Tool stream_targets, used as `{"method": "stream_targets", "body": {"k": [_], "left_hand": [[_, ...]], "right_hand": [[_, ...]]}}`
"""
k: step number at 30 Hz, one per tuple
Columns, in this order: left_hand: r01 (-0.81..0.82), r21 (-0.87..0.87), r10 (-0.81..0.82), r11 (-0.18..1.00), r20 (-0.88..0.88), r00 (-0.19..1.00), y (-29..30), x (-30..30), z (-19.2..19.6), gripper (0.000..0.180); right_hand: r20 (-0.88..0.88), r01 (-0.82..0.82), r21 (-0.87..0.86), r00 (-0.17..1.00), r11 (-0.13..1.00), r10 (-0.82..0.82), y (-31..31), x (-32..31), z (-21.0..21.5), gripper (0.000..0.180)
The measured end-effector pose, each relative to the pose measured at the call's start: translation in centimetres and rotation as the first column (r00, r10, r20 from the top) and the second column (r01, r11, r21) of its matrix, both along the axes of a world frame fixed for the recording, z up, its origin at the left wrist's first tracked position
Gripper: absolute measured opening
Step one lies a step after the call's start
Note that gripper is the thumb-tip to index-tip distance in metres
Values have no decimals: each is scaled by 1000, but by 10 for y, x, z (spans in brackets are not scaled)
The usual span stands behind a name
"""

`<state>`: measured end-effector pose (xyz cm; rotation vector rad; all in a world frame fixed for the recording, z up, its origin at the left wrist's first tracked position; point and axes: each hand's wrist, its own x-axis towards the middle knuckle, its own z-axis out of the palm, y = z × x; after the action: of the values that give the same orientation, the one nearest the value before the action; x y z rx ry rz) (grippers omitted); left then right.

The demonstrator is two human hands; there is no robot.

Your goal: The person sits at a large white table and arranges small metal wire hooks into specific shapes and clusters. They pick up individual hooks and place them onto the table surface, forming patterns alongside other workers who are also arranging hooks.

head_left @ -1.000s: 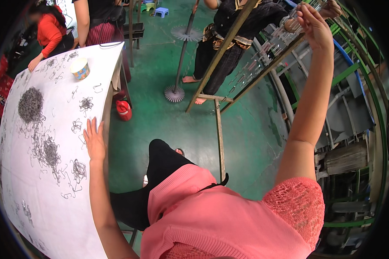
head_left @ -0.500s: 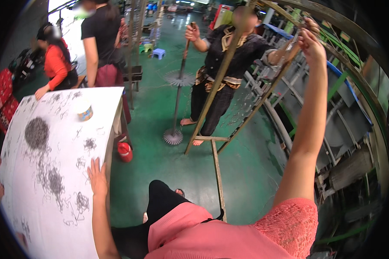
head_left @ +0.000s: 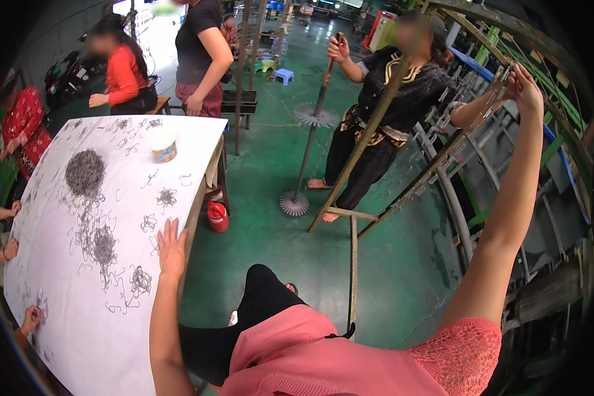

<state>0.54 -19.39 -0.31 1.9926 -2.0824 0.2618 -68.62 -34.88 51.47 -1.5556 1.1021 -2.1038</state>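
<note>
My left hand (head_left: 171, 251) lies flat with spread fingers on the near right edge of a white-topped table (head_left: 125, 343). Loose bent wire hooks (head_left: 140, 280) are scattered beside it, and a dense heap of them (head_left: 84, 173) sits farther off. My right arm is stretched up to the upper right, where my right hand (head_left: 527, 92) is pinched closed at the sloping bar of a rusty metal frame (head_left: 369, 129). Small shiny pieces hang along that bar; what my fingers hold is too small to make out. A co-worker's arm (head_left: 472, 113) reaches to the same spot.
The co-worker stands behind the frame, gripping an upright pole with two spiked discs (head_left: 315, 114). On the table stands a paper tub (head_left: 164, 146). A red jug (head_left: 218, 216) is on the green floor beside the table. Other people stand or sit around the table's far and left sides.
The view has swung left, shifting the scene rightward. My right hand is lower along the bar. The person in red has lifted a hand off the table. My left hand stays on the table.
</note>
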Motion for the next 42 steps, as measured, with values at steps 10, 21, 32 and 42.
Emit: {"method": "stream_targets", "body": {"k": [10,21,32,42], "left_hand": [[-4,11,4,1000,52,999,1,8,-11,70],[-6,5,6,1000,-10,1000,0,2,-2,56],[-32,80,33,996,-20,999,5,-3,14,62],[14,38,-13,999,-17,1000,0,-8,6,60]], "right_hand": [[39,48,-92,998,995,-45,21,31,13,22],[12,175,-149,985,973,-175,25,39,35,30],[-75,292,-1,954,956,-291,-53,-41,77,17],[-5,342,103,939,934,-344,-23,18,54,10]]}}
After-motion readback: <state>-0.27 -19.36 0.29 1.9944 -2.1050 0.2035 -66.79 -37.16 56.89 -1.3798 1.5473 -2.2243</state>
